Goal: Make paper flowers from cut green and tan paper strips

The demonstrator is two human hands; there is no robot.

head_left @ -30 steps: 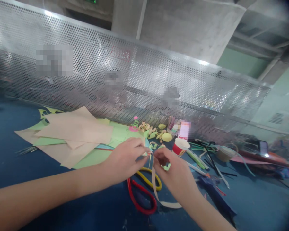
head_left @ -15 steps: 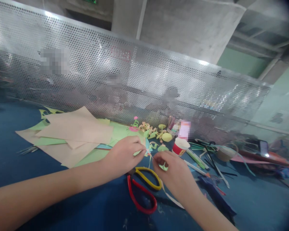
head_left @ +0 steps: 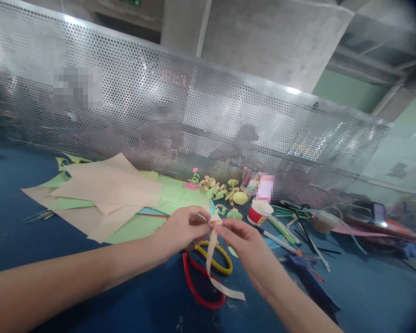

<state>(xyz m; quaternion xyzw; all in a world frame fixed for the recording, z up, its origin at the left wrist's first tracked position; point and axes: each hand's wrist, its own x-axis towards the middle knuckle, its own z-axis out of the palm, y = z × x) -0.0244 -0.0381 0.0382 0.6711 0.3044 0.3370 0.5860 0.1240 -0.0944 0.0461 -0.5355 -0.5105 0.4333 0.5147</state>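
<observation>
Between my fingertips is a narrow cream paper strip (head_left: 212,249), its upper end curled and its tail trailing down to the right. My left hand (head_left: 185,229) pinches the curled end from one side. From the other side my right hand (head_left: 241,233) pinches the same end with thumb and forefinger. Under the strip lies a pair of scissors (head_left: 208,303) with one red and one yellow handle loop, its blades hidden beyond my left hand. Small green and yellow paper pieces (head_left: 240,198) sit just past my hands.
Beige paper sheets (head_left: 111,180) and green sheets (head_left: 183,199) are stacked at left. A red and white paper cup (head_left: 260,212), pens (head_left: 282,229) and a dark blue object (head_left: 310,280) lie at right. A perforated metal screen (head_left: 208,111) borders the far side, with people behind it.
Both hands have come together on the curled end of the strip. Its tail has swung left and now hangs across the scissors handles.
</observation>
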